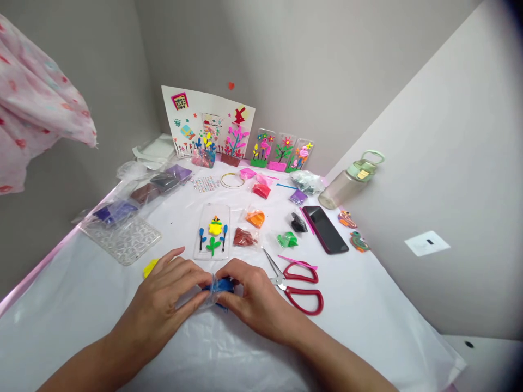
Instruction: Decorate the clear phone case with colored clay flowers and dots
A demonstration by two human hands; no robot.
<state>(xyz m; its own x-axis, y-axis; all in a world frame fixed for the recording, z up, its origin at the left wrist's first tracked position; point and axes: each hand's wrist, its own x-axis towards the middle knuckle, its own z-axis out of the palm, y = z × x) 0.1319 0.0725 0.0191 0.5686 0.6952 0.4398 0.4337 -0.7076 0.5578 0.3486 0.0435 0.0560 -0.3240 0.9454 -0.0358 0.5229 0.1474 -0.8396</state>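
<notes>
Between my two hands is a clear plastic packet of blue clay (223,285), just above the white-covered table. My left hand (169,286) pinches the clear wrap on its left side. The fingers of my right hand (251,291) close round the blue part. Just beyond them lies a clear phone case (199,247) bearing a yellow clay figure (215,227), a green leafy piece (213,246) and blue-topped black stems. A lump of yellow clay (150,267) is partly hidden behind my left hand. Red-handled scissors (304,296) lie open to the right of my right hand.
Packets of orange (256,219), brown (244,237), green (287,239) and black clay (298,222) lie past the scissors. A phone (326,230) and bottle (343,188) are at right. A clear stencil sheet (126,239) is at left. Decorated cases (263,148) lean against the wall.
</notes>
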